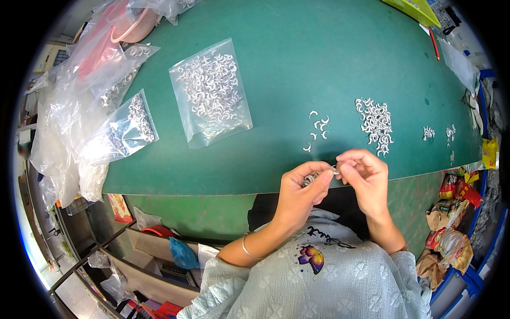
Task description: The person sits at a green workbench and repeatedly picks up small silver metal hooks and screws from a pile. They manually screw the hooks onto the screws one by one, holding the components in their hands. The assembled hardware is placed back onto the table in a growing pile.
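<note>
Above the near edge of the green table (276, 95), both hands meet. My left hand (300, 192) is closed around several small silvery curved metal pieces (309, 179). Between its thumb and forefinger is the end of one small silvery piece (334, 170). My right hand (366, 178) pinches at that same piece from the other side, fingertips almost touching the left thumb; its exact shape is too small to tell. Just beyond the hands lie several loose silvery crescent pieces (322, 125). A denser pile of crescents (375, 123) is to their right.
Two small clusters of metal parts (428, 133) lie farther right. A see-through bag of crescents (210, 90) rests left of centre, with a smaller bag (130, 127) beside it. Plastic bags and a pink basket (139, 27) crowd the far left. A red pencil (435, 45) lies far right.
</note>
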Motion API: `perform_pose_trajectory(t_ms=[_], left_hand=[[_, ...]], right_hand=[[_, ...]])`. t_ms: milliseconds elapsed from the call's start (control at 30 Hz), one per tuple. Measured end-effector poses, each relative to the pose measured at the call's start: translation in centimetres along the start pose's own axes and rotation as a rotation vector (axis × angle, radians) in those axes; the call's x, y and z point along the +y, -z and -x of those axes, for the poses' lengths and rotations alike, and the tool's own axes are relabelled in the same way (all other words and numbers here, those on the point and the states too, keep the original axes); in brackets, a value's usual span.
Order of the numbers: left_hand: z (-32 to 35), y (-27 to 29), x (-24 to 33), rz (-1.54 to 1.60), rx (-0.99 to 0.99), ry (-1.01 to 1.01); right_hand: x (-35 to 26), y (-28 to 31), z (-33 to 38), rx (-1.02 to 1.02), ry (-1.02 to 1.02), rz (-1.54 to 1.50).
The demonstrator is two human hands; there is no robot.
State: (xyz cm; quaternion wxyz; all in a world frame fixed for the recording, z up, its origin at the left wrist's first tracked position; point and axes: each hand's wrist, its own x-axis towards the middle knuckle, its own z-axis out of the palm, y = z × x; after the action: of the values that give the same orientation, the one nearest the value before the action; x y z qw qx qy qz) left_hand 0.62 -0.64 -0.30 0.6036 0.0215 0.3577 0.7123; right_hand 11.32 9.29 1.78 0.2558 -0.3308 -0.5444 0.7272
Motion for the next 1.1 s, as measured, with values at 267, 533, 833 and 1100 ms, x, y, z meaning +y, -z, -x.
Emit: perform_pose_trajectory(t_ms=[267,533,833,1100], left_hand=[[-0.1,0.6,0.5,0.160,-0.064,0.077],[-0.3,0.6,0.4,0.176,-0.066,0.015],[-0.4,0.6,-0.2,0.138,-0.019,0.074],[-0.7,-0.2,-0.4,0.008,0.130,-0.015]], right_hand=[[0.6,0.3,-5.4,0.097,0.566,1.061],[1.5,0.9,-5.9,-0.029,0.641,1.200],[1.5,1.5,-4.8,0.063,0.575,0.930],[0.5,0.9,-1.9,-0.032,0.293,0.423]])
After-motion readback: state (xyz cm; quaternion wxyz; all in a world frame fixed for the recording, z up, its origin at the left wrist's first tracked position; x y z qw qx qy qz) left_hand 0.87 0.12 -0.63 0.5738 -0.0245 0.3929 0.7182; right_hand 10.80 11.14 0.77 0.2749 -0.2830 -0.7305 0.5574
